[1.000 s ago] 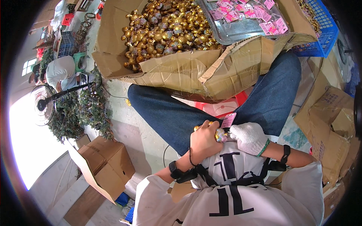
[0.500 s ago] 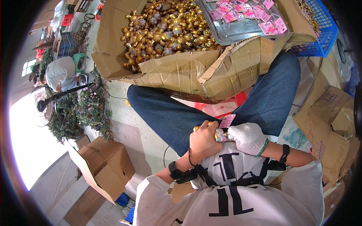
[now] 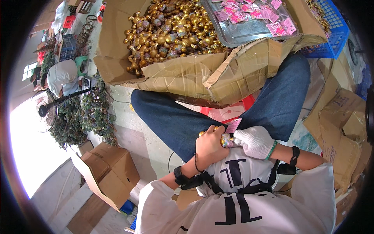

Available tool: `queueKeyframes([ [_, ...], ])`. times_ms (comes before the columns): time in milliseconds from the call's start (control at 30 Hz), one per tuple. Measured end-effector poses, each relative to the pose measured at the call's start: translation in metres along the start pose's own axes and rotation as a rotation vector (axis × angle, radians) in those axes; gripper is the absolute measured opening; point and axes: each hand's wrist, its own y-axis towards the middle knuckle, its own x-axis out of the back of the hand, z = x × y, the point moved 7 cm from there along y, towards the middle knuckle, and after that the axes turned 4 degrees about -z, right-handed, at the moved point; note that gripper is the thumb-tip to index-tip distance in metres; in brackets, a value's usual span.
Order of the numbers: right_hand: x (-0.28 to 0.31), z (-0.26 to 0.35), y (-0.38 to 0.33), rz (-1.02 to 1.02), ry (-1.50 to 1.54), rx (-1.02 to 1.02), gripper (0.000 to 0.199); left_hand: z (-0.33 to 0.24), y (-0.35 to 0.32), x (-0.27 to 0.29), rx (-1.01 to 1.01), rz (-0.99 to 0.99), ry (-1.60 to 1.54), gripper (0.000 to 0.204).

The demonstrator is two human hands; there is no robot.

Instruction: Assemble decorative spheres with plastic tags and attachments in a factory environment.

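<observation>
Head view: left hand (image 3: 210,147) is gripping a gold ornament (image 3: 225,139) over the lap, gloved right hand (image 3: 255,141) pinching its pink tag (image 3: 233,126) from the right.

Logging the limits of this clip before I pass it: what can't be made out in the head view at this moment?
- Gold ornament: mostly covered by the left hand and the gloved right hand; its shape is unclear.
- Pink tag: too small to tell its print.
- Metal tray and blue crate: cut off by the top rim.
- Person by the fan: small and bent by the fisheye edge; their work is unreadable.
</observation>
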Motion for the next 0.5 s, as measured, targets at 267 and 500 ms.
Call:
queueKeyframes([
  [267,-0.007,-0.004,0.002,0.073,-0.048,-0.028,0.010,0.000,0.004,-0.007,0.020,0.067,0.067,0.044],
  [500,-0.016,-0.014,0.004,0.151,-0.023,-0.088,0.013,0.004,0.013,-0.018,0.018,0.154,0.101,0.055],
])
